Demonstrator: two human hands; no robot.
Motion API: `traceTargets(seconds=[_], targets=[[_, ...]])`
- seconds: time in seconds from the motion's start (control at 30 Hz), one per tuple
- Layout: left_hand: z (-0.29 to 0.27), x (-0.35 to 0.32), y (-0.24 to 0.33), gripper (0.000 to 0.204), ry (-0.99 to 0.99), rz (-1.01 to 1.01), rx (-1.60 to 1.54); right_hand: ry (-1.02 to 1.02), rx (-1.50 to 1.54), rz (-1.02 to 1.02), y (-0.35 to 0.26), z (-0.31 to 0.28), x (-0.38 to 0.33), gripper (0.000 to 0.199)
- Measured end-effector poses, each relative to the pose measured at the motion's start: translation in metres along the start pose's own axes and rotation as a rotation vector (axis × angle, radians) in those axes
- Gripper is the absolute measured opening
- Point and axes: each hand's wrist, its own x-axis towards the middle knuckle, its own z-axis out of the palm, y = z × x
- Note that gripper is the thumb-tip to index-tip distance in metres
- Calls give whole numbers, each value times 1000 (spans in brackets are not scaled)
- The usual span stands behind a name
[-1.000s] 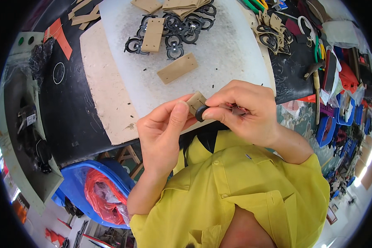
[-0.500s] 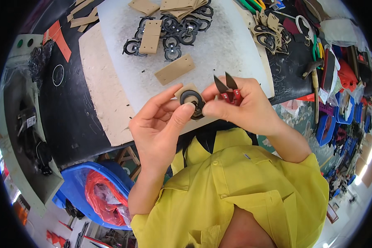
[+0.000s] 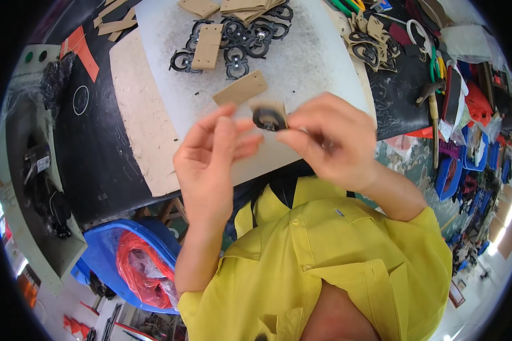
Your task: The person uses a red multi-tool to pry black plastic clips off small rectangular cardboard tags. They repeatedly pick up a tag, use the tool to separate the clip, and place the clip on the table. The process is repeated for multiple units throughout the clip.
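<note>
A black ring-shaped buckle (image 3: 269, 119) with a tan leather tab (image 3: 274, 106) is pinched between the thumb and fingers of my right hand (image 3: 337, 139). The snips seen in this hand earlier are now hidden by its fingers or blurred. My left hand (image 3: 210, 156) is just left of the buckle, fingers apart and holding nothing, slightly smeared by motion. Beyond the hands lies a loose tan leather strip (image 3: 240, 88) with small holes. Farther back is a pile of black buckles (image 3: 236, 61), with another tan strip (image 3: 208, 46) on top.
A whitish translucent sheet (image 3: 165, 54) lies over a beige board (image 3: 132, 113) on the black table (image 3: 91, 182). Finished-looking buckle-and-leather pieces (image 3: 372, 45) sit at the far right, near a hammer (image 3: 431, 91). Below the table's left stands a blue tub (image 3: 105, 250) holding red plastic.
My left hand has let go of the buckle and drawn slightly left. My right hand has lifted and turned with the buckle; the red-handled snips' blades no longer show.
</note>
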Motion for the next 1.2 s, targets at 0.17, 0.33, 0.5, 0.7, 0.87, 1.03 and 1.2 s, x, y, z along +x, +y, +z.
traceTargets(seconds=[0.17,0.33,0.5,0.7,0.87,1.03,1.2], targets=[[-15,-15,6,27,-107,-74,73,-116,-220,-382,4,-10,-5,35],[-14,-21,3,30,-195,76,244,-114,278,388,-8,-15,6,17],[-5,-23,-7,44,-226,298,505,-84,428,558,-8,-6,-2,14],[3,-26,-20,38,-111,375,601,4,448,535,-11,2,-7,4],[2,-17,-1,26,-188,-34,157,-133,290,357,-10,-5,0,6],[-3,-14,3,18,-181,-48,388,-302,422,632,-12,-14,8,12],[-10,-8,7,12,-150,-128,174,-200,253,290,0,-27,10,28]])
